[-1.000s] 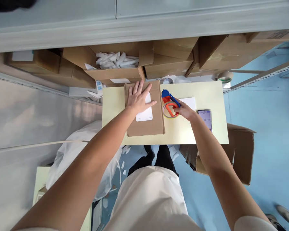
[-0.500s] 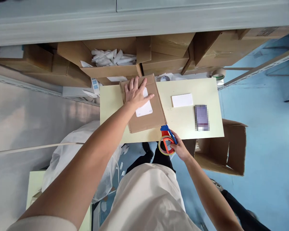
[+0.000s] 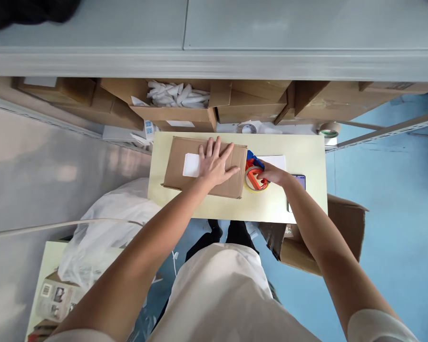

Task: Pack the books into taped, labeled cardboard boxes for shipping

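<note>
A flat cardboard box (image 3: 178,159) lies on the pale table (image 3: 214,209) in front of me. A white label (image 3: 191,165) is on its top, partly under my left hand (image 3: 214,164). That hand lies flat on the box with its fingers spread. At the box's right edge, my right hand (image 3: 271,172) grips a red and blue tape dispenser (image 3: 257,178) that carries a roll of tape. Behind this hand is a white flat piece (image 3: 276,161), partly covered. A phone (image 3: 300,180) lies by my right forearm, partly hidden by it.
An open carton of white pieces (image 3: 178,95) stands on the shelf behind the table, among other cartons. Tape rolls (image 3: 248,128) lie at the table's back edge. An open cardboard box (image 3: 345,228) is on the floor at right, a plastic bag (image 3: 124,204) at left.
The box has turned on the table, so its long side now runs left to right. My right hand has brought the tape dispenser from the front edge up to the box's right side.
</note>
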A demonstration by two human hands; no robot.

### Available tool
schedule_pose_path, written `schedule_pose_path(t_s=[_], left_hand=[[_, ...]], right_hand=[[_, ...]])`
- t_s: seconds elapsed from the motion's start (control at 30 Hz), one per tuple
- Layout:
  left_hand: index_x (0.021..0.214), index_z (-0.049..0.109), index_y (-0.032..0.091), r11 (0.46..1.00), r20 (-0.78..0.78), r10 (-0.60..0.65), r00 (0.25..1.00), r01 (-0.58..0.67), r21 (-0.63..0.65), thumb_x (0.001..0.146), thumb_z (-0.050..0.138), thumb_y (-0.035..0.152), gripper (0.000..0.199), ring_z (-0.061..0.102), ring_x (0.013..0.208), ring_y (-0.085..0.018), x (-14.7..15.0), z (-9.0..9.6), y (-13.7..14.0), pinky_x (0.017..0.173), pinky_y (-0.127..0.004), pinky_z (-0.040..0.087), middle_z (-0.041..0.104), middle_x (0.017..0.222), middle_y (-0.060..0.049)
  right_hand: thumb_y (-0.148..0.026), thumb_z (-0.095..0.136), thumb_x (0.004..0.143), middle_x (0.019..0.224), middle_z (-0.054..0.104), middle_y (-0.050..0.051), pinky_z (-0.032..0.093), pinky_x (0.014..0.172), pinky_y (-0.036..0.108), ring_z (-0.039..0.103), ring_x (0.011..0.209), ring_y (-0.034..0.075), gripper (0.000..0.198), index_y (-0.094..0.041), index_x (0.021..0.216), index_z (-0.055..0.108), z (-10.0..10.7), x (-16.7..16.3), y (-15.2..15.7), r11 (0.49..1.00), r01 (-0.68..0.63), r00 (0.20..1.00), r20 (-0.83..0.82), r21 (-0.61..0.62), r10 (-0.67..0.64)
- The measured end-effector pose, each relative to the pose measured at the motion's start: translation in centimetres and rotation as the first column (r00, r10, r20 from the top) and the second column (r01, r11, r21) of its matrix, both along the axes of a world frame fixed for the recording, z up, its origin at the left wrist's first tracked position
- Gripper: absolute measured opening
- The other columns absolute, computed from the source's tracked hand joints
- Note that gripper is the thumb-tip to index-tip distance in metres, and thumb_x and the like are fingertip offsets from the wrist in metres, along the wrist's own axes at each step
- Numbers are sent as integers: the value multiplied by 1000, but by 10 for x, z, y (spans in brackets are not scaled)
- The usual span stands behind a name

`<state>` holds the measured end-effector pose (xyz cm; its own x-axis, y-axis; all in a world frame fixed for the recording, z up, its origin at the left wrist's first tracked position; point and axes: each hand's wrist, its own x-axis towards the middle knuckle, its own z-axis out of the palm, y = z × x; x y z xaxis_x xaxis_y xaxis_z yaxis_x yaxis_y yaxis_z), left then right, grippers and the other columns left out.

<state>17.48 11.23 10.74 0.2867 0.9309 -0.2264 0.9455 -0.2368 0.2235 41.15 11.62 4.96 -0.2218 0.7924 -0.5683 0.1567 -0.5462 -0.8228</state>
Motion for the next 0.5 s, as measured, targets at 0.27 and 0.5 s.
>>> schedule_pose_path(t_s=[0.27,0.5], left_hand=[[149,17,29,994,-62,68,996,-73,-84,77,51,64,86,-2,143,-39,10,-5,6,107,-65,2,8,158,-10],[148,19,28,996,-28,51,998,-53,-67,79,49,63,84,-3,142,-40,10,-9,6,108,-65,1,6,158,-10]], right_hand=[[-1,55,53,97,69,3,46,68,31,63,76,20,85,-33,132,51,-11,30,-91,851,-505,831,184,-145,525],[-7,64,56,94,71,-1,43,67,29,63,81,23,74,-40,122,58,0,-40,-84,773,-633,773,101,48,627]])
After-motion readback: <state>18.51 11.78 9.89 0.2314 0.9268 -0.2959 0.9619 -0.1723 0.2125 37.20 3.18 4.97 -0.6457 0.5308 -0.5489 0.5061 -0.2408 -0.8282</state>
